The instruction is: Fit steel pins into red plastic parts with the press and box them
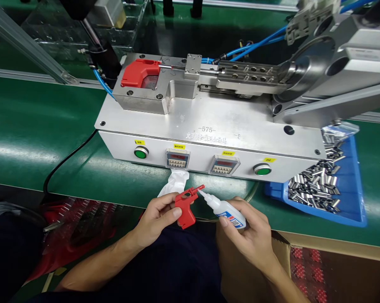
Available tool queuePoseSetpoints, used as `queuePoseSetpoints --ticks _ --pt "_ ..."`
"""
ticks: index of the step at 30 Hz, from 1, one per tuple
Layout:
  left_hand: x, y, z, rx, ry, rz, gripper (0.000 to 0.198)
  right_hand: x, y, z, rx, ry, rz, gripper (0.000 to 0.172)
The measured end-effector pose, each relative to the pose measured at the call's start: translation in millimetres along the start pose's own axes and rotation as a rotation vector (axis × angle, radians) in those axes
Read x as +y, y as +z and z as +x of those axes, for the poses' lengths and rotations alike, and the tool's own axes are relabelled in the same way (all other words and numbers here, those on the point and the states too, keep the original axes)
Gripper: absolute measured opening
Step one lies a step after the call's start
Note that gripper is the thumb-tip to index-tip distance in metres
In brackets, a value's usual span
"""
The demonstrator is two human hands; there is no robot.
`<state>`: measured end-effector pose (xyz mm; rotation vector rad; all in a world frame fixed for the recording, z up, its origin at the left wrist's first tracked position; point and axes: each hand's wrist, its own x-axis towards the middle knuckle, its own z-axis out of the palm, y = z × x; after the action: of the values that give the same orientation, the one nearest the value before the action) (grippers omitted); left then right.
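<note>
head view: left grip holds red part, right grip loctite bottle; jig marked 575

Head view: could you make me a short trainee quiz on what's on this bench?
1. Which hand holds the glue bottle? A: left hand. B: right hand.
2. True or false: the blue tray is full of red parts.
3. How many green buttons are on the front of the machine?
Key: 1. B; the left hand grips a red part. 2. False; it holds metal sleeves. 3. Two.
</note>
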<state>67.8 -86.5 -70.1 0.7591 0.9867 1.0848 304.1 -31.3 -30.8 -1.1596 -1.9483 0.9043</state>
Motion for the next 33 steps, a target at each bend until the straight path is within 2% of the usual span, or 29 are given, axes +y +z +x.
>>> queuePoseSetpoints --ticks 3,11,16,26,33 --pt "1.0 -0.2 0.3 -0.011 -0.021 -0.03 0.032 0.4 0.0 1.2 0.013 -0.004 0.008 0.002" --pt "2.7 -0.2 2.4 0.062 -0.066 -0.01 0.042 3.7 1.6 1.2 0.002 0.035 -0.006 0.009" --pt "3.1 0.6 3.6 0.054 -0.083 -0.027 0.043 4.3 1.7 1.9 0.007 0.03 0.026 0.007" --pt "1.2 -3.1 4.5 0.084 -0.068 -0.015 0.041 7.8 -3.2 1.0 -0.012 0.199 0.226 0.026" --pt "-0.2 -4.0 3.7 0.096 -0.061 -0.013 0.04 9.8 -1.9 -0.2 -0.033 0.2 0.246 0.022"
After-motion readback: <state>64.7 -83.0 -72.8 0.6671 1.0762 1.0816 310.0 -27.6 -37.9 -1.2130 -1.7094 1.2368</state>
